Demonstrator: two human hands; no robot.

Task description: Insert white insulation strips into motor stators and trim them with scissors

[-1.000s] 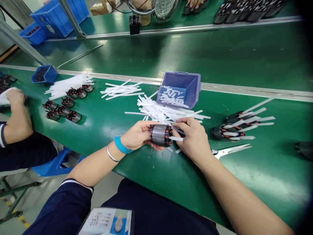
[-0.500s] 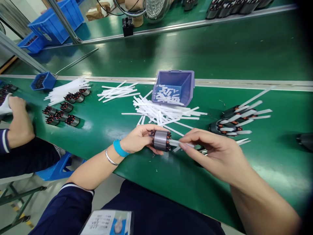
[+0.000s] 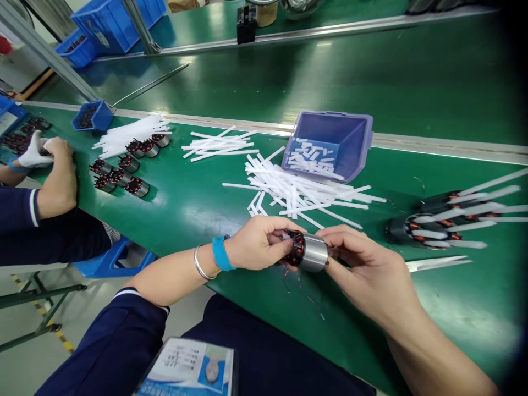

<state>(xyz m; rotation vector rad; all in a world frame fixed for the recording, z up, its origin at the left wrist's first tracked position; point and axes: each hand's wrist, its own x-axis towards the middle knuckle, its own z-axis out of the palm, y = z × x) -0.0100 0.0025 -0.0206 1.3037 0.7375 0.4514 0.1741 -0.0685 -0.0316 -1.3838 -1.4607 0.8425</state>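
Observation:
A motor stator (image 3: 315, 253), a grey metal cylinder with copper windings at its open end, is held up over the table's near edge. My left hand (image 3: 264, 242) grips its wound left end between thumb and fingers. From the other side, my right hand (image 3: 367, 269) has its fingertips closed on the stator's right end; whatever else they pinch is hidden. Thin loose wires hang below the stator. Beyond my hands lies a loose pile of white strips (image 3: 284, 184). To the right, dark stators (image 3: 398, 230) stand with white strips sticking out of them.
A purple bin (image 3: 350, 146) of short white pieces sits behind the pile. Scissors (image 3: 437, 263) lie right of my right hand. Farther left are more strips (image 3: 223, 144), several stators (image 3: 137, 187) and a blue bin (image 3: 93, 116). A co-worker's gloved hand (image 3: 33, 151) is at far left.
The stator's wound end now faces left, toward my left hand. The white strip that my right fingers pinched at its right end is out of sight. The view has shifted.

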